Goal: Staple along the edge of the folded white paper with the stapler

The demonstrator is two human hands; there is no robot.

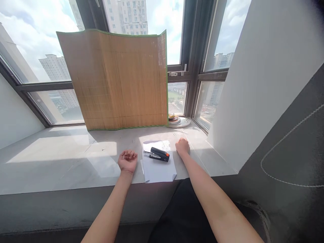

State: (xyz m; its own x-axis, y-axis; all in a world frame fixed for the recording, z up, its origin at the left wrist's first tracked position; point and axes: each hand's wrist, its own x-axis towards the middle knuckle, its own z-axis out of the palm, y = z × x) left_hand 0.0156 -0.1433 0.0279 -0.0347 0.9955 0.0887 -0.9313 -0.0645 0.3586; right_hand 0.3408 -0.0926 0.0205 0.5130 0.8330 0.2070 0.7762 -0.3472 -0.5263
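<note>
Some white sheets of paper lie on the window sill between my hands, their lower corners curling up. On top of the paper rests a black stapler with an orange-red mark near its right end and a metal arm sticking out to the left. Left of the paper, my left hand lies palm up on the sill, its fingers curled in and nothing seen in them. To the right of the paper, my right hand rests as a closed fist, touching neither paper nor stapler.
A bamboo mat with green edging stands upright against the window behind the paper. Stacked plates sit at its right on a larger dish. The pale sill ends at a front edge near my wrists. A beaded cord hangs at the right.
</note>
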